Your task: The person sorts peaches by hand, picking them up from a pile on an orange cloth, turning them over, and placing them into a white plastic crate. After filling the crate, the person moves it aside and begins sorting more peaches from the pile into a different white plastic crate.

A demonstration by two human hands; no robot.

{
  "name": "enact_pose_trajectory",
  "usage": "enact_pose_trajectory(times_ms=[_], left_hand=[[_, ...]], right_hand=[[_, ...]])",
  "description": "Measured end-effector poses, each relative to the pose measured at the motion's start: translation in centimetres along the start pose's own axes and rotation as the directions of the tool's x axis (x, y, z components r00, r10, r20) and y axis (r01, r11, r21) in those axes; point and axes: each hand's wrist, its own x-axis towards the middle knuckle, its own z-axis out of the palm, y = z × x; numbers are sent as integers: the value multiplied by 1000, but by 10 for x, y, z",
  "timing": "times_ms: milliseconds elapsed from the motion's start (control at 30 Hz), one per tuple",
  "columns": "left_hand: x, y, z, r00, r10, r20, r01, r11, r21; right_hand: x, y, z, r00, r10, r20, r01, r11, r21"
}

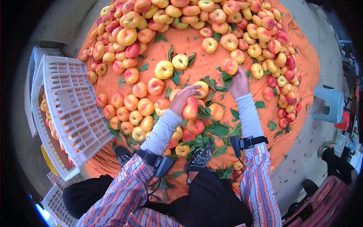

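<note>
Many red and yellow flat peaches lie on an orange cloth (177, 41) among loose green leaves. My left hand (183, 99) is above the middle of the cloth, its fingers stretched out over a yellow peach (203, 89). A red peach (190, 108) shows right beside its palm; whether the palm presses on it is unclear. My right hand (239, 83) is farther right, fingers closed at a red-yellow peach (229, 66) that has a green leaf (227, 77) at its lower edge.
White plastic crates (77, 109) stand on the left, one holding peaches. A blue stool (328, 104) and a red container (343, 120) are at the right. A dark red chair (325, 200) is at the lower right. My shoes (201, 156) rest on the cloth.
</note>
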Motion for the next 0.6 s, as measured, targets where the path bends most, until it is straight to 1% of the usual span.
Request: enact_pose_trajectory(times_ms=[33, 100, 133, 167, 200, 233, 267, 300, 333, 367, 400, 433, 467, 500, 567, 600], left_hand=[[8, 1, 5, 999, 47, 2, -47, 996, 70], [23, 6, 8, 991, 132, 26, -135, 960, 247], [28, 7, 11, 992, 127, 16, -127, 956, 264], [29, 14, 20, 992, 127, 2, -122, 952, 282], [32, 19, 26, 991, 130, -12, -120, 946, 300], [36, 19, 26, 992, 128, 19, -127, 941, 315], [40, 20, 24, 997, 53, 61, -71, 937, 341], [41, 21, 18, 995, 52, 82, -80, 920, 383], [37, 19, 12, 994, 48, 102, -87, 902, 424], [27, 15, -1, 996, 77, 43, -87, 925, 369], [16, 17, -2, 1000, 13, 28, -18, 979, 203], [8, 18, -6, 998, -51, 41, 46, 990, 132], [2, 19, -10, 991, -116, 60, 112, 992, 62], [-5, 19, -15, 989, -137, 48, 138, 990, -23], [-17, 17, -24, 982, -185, 25, 187, 963, -193], [-19, 16, -27, 980, -196, 21, 195, 944, -265]], right_hand=[[-4, -1, -4, 992, 29, 127, -22, 998, -52], [-8, 1, 5, 998, 56, 37, -52, 994, -100], [-10, 0, 11, 998, 67, -6, -67, 990, -123], [-14, 4, 29, 993, -2, -122, -20, 983, -182], [-16, 7, 31, 993, 14, -118, -67, 889, -453], [-16, 8, 33, 993, 25, -113, -96, 719, -688], [-15, 9, 35, 994, 28, -105, -106, 487, -867], [-13, 29, 42, 835, -444, 326, 429, 154, -890], [-4, 27, 46, 881, -386, 273, 314, 47, -948], [8, 18, 62, 915, -339, 219, 206, -74, -976], [14, 13, 70, 944, -299, 138, 81, -194, -978], [37, 19, 59, 869, -421, 261, 173, -234, -957], [61, 17, 57, 845, -437, 310, 146, -368, -918], [83, 14, 60, 820, -446, 359, 111, -492, -863], [116, 10, 76, 771, -479, 420, 86, -575, -814], [134, 9, 78, 798, -453, 399, 42, -618, -785]])
